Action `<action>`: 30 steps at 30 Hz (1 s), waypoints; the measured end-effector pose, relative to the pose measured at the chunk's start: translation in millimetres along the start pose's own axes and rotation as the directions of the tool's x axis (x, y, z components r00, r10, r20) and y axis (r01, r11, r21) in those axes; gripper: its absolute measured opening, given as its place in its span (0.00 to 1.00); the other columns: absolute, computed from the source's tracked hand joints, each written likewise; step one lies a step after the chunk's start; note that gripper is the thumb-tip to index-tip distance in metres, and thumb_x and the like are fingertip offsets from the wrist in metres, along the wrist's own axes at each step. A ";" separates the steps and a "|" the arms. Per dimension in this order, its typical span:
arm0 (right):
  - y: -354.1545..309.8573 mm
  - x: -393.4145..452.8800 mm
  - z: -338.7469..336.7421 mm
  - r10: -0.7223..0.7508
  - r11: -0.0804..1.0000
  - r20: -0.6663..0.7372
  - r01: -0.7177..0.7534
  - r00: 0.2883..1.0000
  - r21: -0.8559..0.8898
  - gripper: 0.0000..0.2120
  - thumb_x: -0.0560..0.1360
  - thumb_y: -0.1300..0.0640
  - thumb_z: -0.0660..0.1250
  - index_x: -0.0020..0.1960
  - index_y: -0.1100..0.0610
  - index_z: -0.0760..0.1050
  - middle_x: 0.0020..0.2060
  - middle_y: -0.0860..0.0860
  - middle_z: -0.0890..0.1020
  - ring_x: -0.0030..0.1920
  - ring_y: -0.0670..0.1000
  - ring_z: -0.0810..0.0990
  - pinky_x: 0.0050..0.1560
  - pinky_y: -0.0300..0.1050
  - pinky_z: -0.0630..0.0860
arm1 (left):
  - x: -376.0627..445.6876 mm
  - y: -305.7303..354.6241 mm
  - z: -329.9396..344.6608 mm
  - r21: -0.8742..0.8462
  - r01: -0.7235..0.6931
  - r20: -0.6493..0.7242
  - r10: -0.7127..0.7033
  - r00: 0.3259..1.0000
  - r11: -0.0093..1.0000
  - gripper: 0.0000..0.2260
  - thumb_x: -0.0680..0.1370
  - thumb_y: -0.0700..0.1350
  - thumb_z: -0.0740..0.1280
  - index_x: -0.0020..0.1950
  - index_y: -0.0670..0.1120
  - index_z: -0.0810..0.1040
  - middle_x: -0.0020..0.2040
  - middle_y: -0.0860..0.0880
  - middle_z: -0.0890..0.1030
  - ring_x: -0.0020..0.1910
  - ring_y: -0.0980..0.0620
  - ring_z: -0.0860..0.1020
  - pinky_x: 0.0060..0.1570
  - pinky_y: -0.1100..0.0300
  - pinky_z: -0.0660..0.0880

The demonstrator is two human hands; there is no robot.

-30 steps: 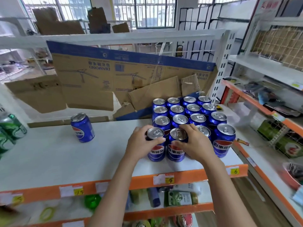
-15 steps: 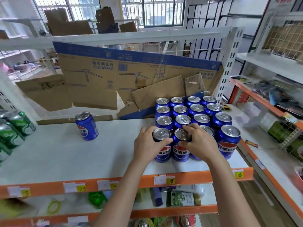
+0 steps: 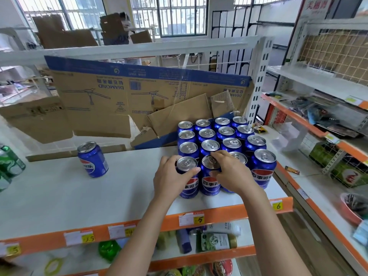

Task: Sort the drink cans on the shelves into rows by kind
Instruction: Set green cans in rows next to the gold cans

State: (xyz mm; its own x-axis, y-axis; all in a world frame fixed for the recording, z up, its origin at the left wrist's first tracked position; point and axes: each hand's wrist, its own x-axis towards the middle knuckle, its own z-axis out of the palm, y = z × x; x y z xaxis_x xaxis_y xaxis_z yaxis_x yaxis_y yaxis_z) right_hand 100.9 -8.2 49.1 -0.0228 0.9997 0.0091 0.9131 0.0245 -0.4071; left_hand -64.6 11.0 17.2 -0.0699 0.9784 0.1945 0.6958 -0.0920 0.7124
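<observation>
Left hand (image 3: 172,177) wrapped round front-left can (image 3: 187,177), right hand (image 3: 232,172) gripping top of next can (image 3: 210,176), both in the blue block on the shelf (image 3: 59,196). Stray blue can (image 3: 92,159) upright, well left, nearer left hand. Green cans (image 3: 10,164) far left.

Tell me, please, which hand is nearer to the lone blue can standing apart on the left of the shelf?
Left. The left hand grips the front-left can of the block, on the side facing the lone blue can. The right hand holds the next can over, farther away.
</observation>
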 end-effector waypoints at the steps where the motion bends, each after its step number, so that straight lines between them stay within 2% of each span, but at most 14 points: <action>1: -1.3 -0.5 1.3 0.003 1.000 0.001 -0.003 1.000 -0.021 0.26 0.77 0.53 0.63 0.73 0.52 0.60 0.70 0.45 0.63 0.64 0.55 0.71 0.53 0.53 0.75 | -0.6 -0.6 -0.4 0.002 -0.008 -0.005 0.008 1.000 1.000 0.25 0.67 0.63 0.72 0.58 0.52 0.74 0.55 0.54 0.73 0.49 0.57 0.73 0.46 0.58 0.75; 4: -8.0 -1.6 0.0 0.034 0.995 0.001 -0.034 0.999 -0.093 0.24 0.77 0.53 0.63 0.71 0.53 0.61 0.68 0.51 0.63 0.60 0.58 0.73 0.48 0.51 0.74 | -0.2 -3.1 -1.7 0.009 -0.025 0.014 0.025 1.000 1.000 0.25 0.66 0.65 0.72 0.57 0.53 0.74 0.54 0.56 0.72 0.48 0.57 0.73 0.45 0.58 0.75; 8: -26.0 -1.5 -4.0 0.022 0.988 -0.100 -0.037 0.995 -0.148 0.21 0.78 0.53 0.61 0.70 0.55 0.63 0.64 0.55 0.65 0.53 0.59 0.77 0.41 0.46 0.69 | 7.1 -8.3 -14.2 -0.069 -0.016 0.106 0.024 0.994 0.997 0.24 0.67 0.63 0.71 0.58 0.52 0.75 0.53 0.57 0.74 0.47 0.59 0.74 0.44 0.63 0.75; 10: -43.6 2.3 -3.0 -0.049 0.991 -0.141 0.031 0.989 -0.128 0.21 0.78 0.53 0.61 0.69 0.54 0.64 0.62 0.54 0.67 0.52 0.57 0.76 0.41 0.45 0.68 | 10.0 -17.9 -30.0 -0.100 -0.015 0.086 0.024 0.996 0.995 0.20 0.72 0.59 0.70 0.58 0.49 0.76 0.50 0.57 0.76 0.44 0.61 0.75 0.40 0.70 0.72; 12: -67.1 9.7 3.4 -0.191 0.979 -0.153 0.177 0.970 -0.096 0.19 0.78 0.53 0.62 0.68 0.54 0.67 0.61 0.53 0.69 0.54 0.55 0.74 0.42 0.46 0.70 | 14.6 -35.1 -52.1 -0.083 -0.055 0.033 0.058 0.998 0.995 0.13 0.75 0.52 0.69 0.56 0.47 0.78 0.49 0.54 0.79 0.42 0.61 0.75 0.39 0.74 0.70; 14: -94.8 20.1 15.0 -0.357 0.933 -0.097 0.350 0.929 -0.080 0.19 0.78 0.53 0.61 0.68 0.54 0.68 0.62 0.52 0.69 0.60 0.54 0.72 0.48 0.48 0.73 | 22.5 -58.6 -78.8 -0.055 -0.078 -0.048 0.076 0.996 0.995 0.08 0.76 0.47 0.69 0.53 0.45 0.80 0.50 0.50 0.81 0.43 0.60 0.77 0.42 0.73 0.72; 16: -122.2 33.9 31.3 -0.466 0.881 0.012 0.465 0.885 -0.089 0.20 0.78 0.52 0.60 0.70 0.52 0.66 0.65 0.50 0.68 0.64 0.52 0.69 0.53 0.47 0.72 | 32.5 -82.5 -106.6 -0.037 -0.044 -0.159 0.038 0.987 0.998 0.08 0.76 0.44 0.68 0.53 0.44 0.80 0.51 0.47 0.81 0.47 0.54 0.78 0.46 0.66 0.76; 19: -157.7 58.2 57.0 -0.523 0.835 0.147 0.539 0.840 -0.110 0.21 0.78 0.51 0.61 0.70 0.51 0.66 0.66 0.51 0.68 0.66 0.52 0.68 0.59 0.48 0.72 | 50.4 -116.0 -146.3 0.034 0.030 -0.363 -0.016 0.932 0.999 0.10 0.75 0.40 0.69 0.56 0.41 0.78 0.55 0.45 0.77 0.52 0.51 0.76 0.49 0.63 0.71; 21: -176.4 72.7 71.0 -0.529 0.818 0.224 0.562 0.818 -0.123 0.21 0.78 0.52 0.61 0.70 0.52 0.66 0.67 0.52 0.69 0.66 0.53 0.69 0.61 0.48 0.72 | 67.2 -136.3 -167.5 0.033 0.106 -0.403 -0.084 0.911 0.994 0.17 0.73 0.41 0.71 0.61 0.41 0.74 0.61 0.43 0.73 0.57 0.46 0.75 0.52 0.61 0.69; 22: -184.3 78.9 76.5 -0.529 0.812 0.258 0.571 0.809 -0.126 0.21 0.78 0.52 0.62 0.70 0.53 0.66 0.67 0.52 0.69 0.66 0.53 0.69 0.61 0.47 0.72 | 76.9 -147.5 -175.3 0.021 0.165 -0.356 -0.147 0.923 0.986 0.22 0.73 0.42 0.72 0.65 0.41 0.71 0.64 0.43 0.70 0.60 0.45 0.73 0.53 0.60 0.69; 24: -196.3 89.1 85.4 -0.521 0.800 0.321 0.583 0.791 -0.139 0.22 0.78 0.52 0.62 0.71 0.53 0.65 0.67 0.53 0.69 0.65 0.53 0.70 0.61 0.46 0.71 | 94.1 -167.3 -184.9 0.015 0.283 -0.168 -0.277 0.946 0.959 0.33 0.71 0.43 0.73 0.72 0.42 0.62 0.71 0.44 0.64 0.66 0.44 0.68 0.59 0.57 0.67; 26: -203.1 97.4 91.1 -0.499 0.801 0.372 0.580 0.783 -0.147 0.24 0.78 0.51 0.63 0.72 0.53 0.64 0.67 0.53 0.68 0.65 0.54 0.70 0.62 0.45 0.70 | 106.0 -184.2 -186.8 -0.015 0.334 0.027 -0.334 0.942 0.942 0.41 0.70 0.42 0.75 0.76 0.43 0.55 0.73 0.44 0.62 0.70 0.44 0.65 0.64 0.54 0.65; 28: -204.8 105.9 92.4 -0.480 0.815 0.377 0.562 0.792 -0.143 0.25 0.78 0.52 0.63 0.73 0.53 0.62 0.69 0.53 0.67 0.66 0.54 0.70 0.63 0.45 0.69 | 112.4 -195.4 -183.3 -0.096 0.342 0.121 -0.330 0.936 0.935 0.40 0.68 0.40 0.76 0.74 0.45 0.59 0.70 0.45 0.68 0.67 0.45 0.69 0.64 0.54 0.67; 30: -203.0 112.9 89.8 -0.456 0.847 0.350 0.520 0.818 -0.111 0.25 0.78 0.51 0.63 0.73 0.53 0.61 0.71 0.53 0.66 0.67 0.54 0.70 0.63 0.45 0.69 | 113.5 -199.4 -177.5 -0.133 0.323 0.103 -0.311 0.945 0.937 0.32 0.67 0.40 0.77 0.67 0.45 0.67 0.62 0.48 0.75 0.60 0.47 0.73 0.57 0.57 0.71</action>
State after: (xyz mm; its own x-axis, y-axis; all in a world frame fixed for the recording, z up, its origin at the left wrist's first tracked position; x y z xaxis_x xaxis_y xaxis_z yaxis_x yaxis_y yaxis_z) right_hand -123.6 99.6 50.7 -0.5777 0.8064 -0.1261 0.8068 0.5407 -0.2382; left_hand -338.2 107.6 17.0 -0.2090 0.9721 -0.1068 0.5344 0.2050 0.8200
